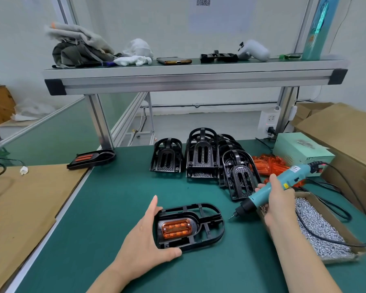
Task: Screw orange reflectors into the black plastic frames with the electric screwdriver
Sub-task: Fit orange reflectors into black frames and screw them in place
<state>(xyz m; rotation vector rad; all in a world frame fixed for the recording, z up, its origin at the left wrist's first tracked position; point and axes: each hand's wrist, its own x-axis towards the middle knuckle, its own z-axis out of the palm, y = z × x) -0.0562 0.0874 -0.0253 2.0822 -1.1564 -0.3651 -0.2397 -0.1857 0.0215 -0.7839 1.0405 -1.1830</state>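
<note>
A black plastic frame (207,225) lies flat on the green mat with an orange reflector (176,228) seated in its left end. My left hand (145,235) grips the frame's left end, thumb at the near edge and fingers at the far edge. My right hand (278,203) holds the teal electric screwdriver (281,185), tilted, its bit (231,216) pointing down-left just right of the frame and clear of it.
Stacked empty black frames (203,157) stand behind. Loose orange reflectors (268,163) lie to their right. A cardboard box of screws (317,225) sits under my right forearm, with the screwdriver cable looping over it. One finished frame (91,158) rests at far left.
</note>
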